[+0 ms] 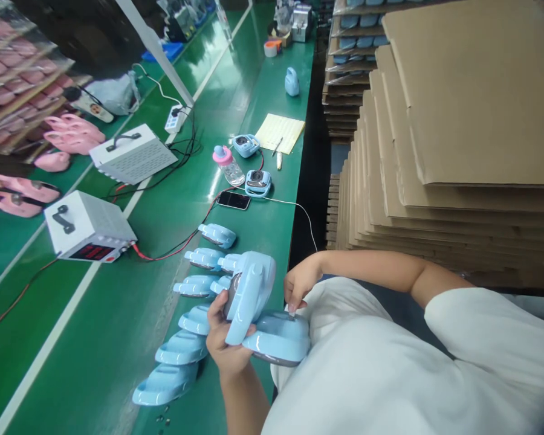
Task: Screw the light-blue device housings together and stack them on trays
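A person in a white shirt [390, 374] handles two light-blue casings at the edge of a green counter [109, 338].
At far left are pink casings [72, 134], then two white metal units [90, 226] with black handles, one showing a lit red display. Next, more light-blue casings [181, 347] lie in a loose row, with a phone [234, 200] and a pink-topped bottle [230, 169] farther up the counter. The left hand has its grip curled around the upper casing [258, 287], which is tilted and touches the lower casing [281, 338] just beside the shirt. The right hand [303, 283] has its grip pinching a small piece [292, 313] at the top of the lower casing, too small to identify. Stacked cardboard [476, 90] fills the right.
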Demonstrator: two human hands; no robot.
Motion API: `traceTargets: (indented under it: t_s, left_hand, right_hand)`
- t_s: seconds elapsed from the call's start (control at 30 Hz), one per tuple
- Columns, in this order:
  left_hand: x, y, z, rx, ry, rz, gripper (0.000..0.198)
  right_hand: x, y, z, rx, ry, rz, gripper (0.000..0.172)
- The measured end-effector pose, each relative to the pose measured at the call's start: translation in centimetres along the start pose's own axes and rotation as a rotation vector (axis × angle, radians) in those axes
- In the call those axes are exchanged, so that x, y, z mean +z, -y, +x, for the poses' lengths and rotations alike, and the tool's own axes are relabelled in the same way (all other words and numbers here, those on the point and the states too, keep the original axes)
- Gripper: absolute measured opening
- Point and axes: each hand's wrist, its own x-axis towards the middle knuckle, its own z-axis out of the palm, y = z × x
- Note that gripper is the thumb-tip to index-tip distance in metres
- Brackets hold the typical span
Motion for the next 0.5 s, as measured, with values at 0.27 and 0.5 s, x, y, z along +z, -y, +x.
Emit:
traceTargets:
  t_s: [0.27, 0.5]
  left_hand:
    - [0.01, -0.85, 0.57, 0.008, 0.067, 0.076, 0.015]
    - [0.82, -0.94, 0.83, -0.045, 0.08, 0.072, 0.028]
  right_hand:
    - [-0.16, 0.12, -0.1, -0.037, 0.011, -0.061, 0.052]
    - [-0.06, 0.6, -0.47, -0.041, 0.039, -0.24, 0.052]
